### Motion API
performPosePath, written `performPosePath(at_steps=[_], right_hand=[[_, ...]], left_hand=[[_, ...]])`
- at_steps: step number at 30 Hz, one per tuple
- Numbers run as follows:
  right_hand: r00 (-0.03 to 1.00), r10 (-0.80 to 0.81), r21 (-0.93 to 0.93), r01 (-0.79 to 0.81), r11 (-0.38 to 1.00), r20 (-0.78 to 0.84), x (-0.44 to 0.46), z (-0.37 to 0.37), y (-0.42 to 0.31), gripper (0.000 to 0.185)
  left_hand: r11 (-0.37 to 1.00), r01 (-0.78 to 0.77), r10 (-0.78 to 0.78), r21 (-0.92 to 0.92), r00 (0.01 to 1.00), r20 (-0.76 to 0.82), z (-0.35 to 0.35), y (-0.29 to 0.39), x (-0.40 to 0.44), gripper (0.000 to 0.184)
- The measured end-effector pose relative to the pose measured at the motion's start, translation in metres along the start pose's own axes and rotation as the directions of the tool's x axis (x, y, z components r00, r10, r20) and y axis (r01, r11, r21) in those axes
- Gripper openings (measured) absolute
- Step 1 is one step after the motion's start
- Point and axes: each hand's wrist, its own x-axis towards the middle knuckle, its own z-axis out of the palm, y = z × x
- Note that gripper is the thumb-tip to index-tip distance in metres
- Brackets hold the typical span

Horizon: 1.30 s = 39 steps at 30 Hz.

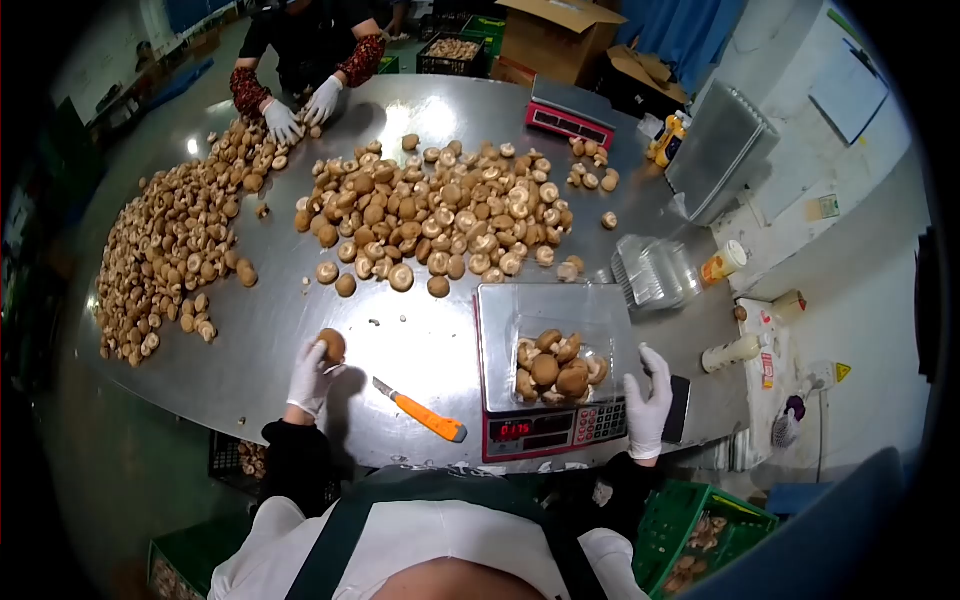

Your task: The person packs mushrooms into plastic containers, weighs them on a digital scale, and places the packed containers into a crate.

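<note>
In a white glove, my left hand point(312, 380) grips a brown mushroom point(331, 346) above the steel table. My right hand point(649, 402), also gloved, is held with fingers apart beside the right edge of the digital scale point(497, 388) and holds nothing. On the scale's plate sits a clear plastic tray point(563, 328) with several mushrooms point(572, 379) in it. The red display seems to read 0175. Between my left hand and the scale lies an orange utility knife point(428, 415), its blade pointing up and left.
Loose mushrooms form a middle pile point(430, 215) and a larger left pile point(165, 250). Across the table, a co-worker's gloved hands point(300, 118) touch mushrooms. Stacked clear trays point(655, 272), a second scale point(570, 108) and bottles point(731, 353) stand right. Green crates point(700, 530) sit below.
</note>
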Motion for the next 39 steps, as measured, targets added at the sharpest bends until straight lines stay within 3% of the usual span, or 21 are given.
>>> performPosePath(at_steps=[7, 9, 10, 12, 13, 14, 19, 21, 23, 24, 25, 26, 27, 28, 30, 31, 32, 33, 35, 37, 39], right_hand=[[0.999, 0.041, -0.044, -0.041, 0.998, -0.021, 0.000, 0.009, -0.005, 0.036], [0.999, 0.037, -0.023, -0.038, 0.999, -0.013, 0.006, 0.013, -0.010, 0.034], [0.999, 0.037, -0.008, -0.037, 0.999, -0.008, 0.009, 0.015, -0.015, 0.033], [0.998, 0.064, 0.020, -0.064, 0.998, -0.004, 0.012, 0.016, -0.008, 0.032], [0.995, 0.096, 0.047, -0.095, 0.994, -0.008, 0.015, 0.016, -0.005, 0.032], [0.994, 0.111, 0.064, -0.110, 0.992, -0.001, 0.018, 0.015, -0.006, 0.031], [0.980, 0.198, 0.232, -0.197, 0.953, 0.019, 0.044, 0.015, 0.009, 0.031], [0.971, 0.239, 0.267, -0.238, 0.934, 0.029, 0.056, 0.015, 0.019, 0.030], [0.983, 0.185, 0.237, -0.184, 0.954, 0.018, 0.065, 0.015, 0.033, 0.030], [0.979, 0.199, 0.210, -0.204, 0.956, 0.046, 0.069, 0.016, 0.036, 0.030], [0.975, 0.210, 0.188, -0.222, 0.957, 0.078, 0.073, 0.021, 0.040, 0.031], [0.973, 0.206, 0.178, -0.221, 0.959, 0.099, 0.076, 0.025, 0.047, 0.031], [0.973, 0.211, 0.198, -0.225, 0.954, 0.089, 0.078, 0.033, 0.057, 0.031], [0.978, 0.186, 0.156, -0.199, 0.968, 0.096, 0.080, 0.038, 0.073, 0.030], [0.978, 0.187, 0.144, -0.199, 0.970, 0.089, 0.079, 0.048, 0.080, 0.030], [0.978, 0.192, 0.140, -0.201, 0.969, 0.080, 0.077, 0.051, 0.082, 0.029], [0.979, 0.187, 0.151, -0.198, 0.969, 0.080, 0.073, 0.053, 0.082, 0.029], [0.979, 0.187, 0.159, -0.197, 0.967, 0.078, 0.069, 0.054, 0.083, 0.029], [0.986, 0.166, 0.206, -0.167, 0.964, 0.023, 0.056, 0.061, 0.075, 0.028], [0.986, 0.164, 0.193, -0.168, 0.967, 0.036, 0.041, 0.064, 0.068, 0.029], [0.982, 0.191, 0.253, -0.184, 0.950, -0.002, 0.028, 0.063, 0.055, 0.030]], left_hand=[[0.980, -0.184, 0.199, 0.076, 0.930, -0.308, -0.112, -0.016, -0.018, 0.034], [0.943, -0.299, 0.330, 0.145, 0.792, -0.514, -0.145, -0.017, -0.029, 0.035], [0.935, -0.291, 0.355, 0.204, 0.743, -0.567, -0.194, -0.027, -0.027, 0.036], [0.925, -0.357, 0.321, 0.131, 0.550, -0.771, -0.229, -0.027, -0.049, 0.039], [0.941, -0.328, 0.260, 0.088, 0.529, -0.808, -0.253, -0.027, -0.063, 0.040], [0.926, -0.374, 0.221, 0.047, 0.438, -0.871, -0.283, -0.039, -0.069, 0.041], [0.978, -0.005, -0.193, -0.208, 0.350, -0.917, -0.382, -0.061, -0.097, 0.055], [0.999, 0.004, 0.041, 0.042, 0.121, -0.992, -0.343, -0.042, -0.094, 0.062], [0.919, -0.002, 0.379, 0.393, 0.273, -0.884, -0.303, -0.030, -0.087, 0.063], [0.856, -0.240, 0.517, 0.458, 0.402, -0.756, -0.307, -0.036, -0.068, 0.061], [0.663, -0.154, 0.715, 0.733, 0.422, -0.558, -0.287, -0.031, -0.056, 0.050], [0.682, -0.303, 0.721, 0.666, 0.436, -0.539, -0.227, -0.017, -0.047, 0.044], [0.596, -0.374, 0.779, 0.711, 0.486, -0.397, -0.201, -0.014, -0.032, 0.039], [0.520, -0.316, 0.785, 0.794, 0.544, -0.298, -0.162, -0.005, -0.023, 0.041], [0.544, -0.443, 0.743, 0.712, 0.649, -0.163, -0.097, 0.000, 0.003, 0.038], [0.462, -0.432, 0.728, 0.774, 0.684, -0.053, -0.066, 0.004, 0.010, 0.039], [0.554, -0.392, 0.615, 0.734, 0.788, -0.043, -0.050, -0.004, 0.033, 0.038], [0.524, -0.490, 0.660, 0.696, 0.751, 0.032, -0.015, 0.001, 0.034, 0.035], [0.494, -0.465, 0.575, 0.735, 0.809, 0.125, 0.028, -0.005, 0.055, 0.033], [0.309, -0.614, 0.575, 0.726, 0.729, 0.371, 0.065, -0.007, 0.073, 0.035], [0.194, -0.645, 0.502, 0.739, 0.713, 0.490, 0.099, -0.014, 0.087, 0.036]])
